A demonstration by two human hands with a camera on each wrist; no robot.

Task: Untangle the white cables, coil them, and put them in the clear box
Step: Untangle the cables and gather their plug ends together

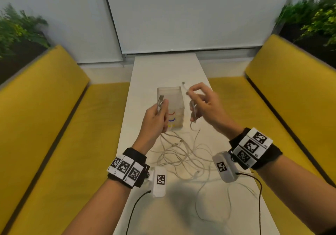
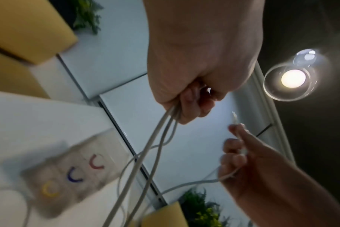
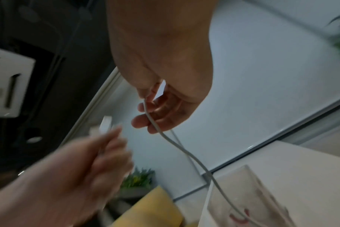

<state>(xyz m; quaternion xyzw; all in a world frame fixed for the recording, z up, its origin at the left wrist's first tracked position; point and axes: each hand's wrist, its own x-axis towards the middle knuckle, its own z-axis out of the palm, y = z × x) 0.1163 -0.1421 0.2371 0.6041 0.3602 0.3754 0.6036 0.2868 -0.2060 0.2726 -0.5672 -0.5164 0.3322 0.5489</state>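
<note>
A tangle of white cables [image 1: 181,154] lies on the narrow white table [image 1: 163,71] between my wrists. Beyond it stands the clear box [image 1: 171,105], marked with red, blue and yellow arcs [image 2: 74,176]. My left hand [image 1: 156,118] is raised in front of the box and grips two cable ends, their plugs [image 1: 161,100] sticking up; the strands [image 2: 157,138] hang from the fist. My right hand [image 1: 201,105], right of the box, pinches another cable end [image 1: 184,86] whose plug points up, and the cable [image 3: 165,135] trails down toward the box [image 3: 252,192].
Yellow cushioned benches [image 1: 45,116] [image 1: 291,98] flank the table on both sides, with green plants [image 1: 18,27] behind them. A white blind [image 1: 181,16] closes off the far end. Thin black wires [image 1: 136,203] run from my wrist cameras across the near table.
</note>
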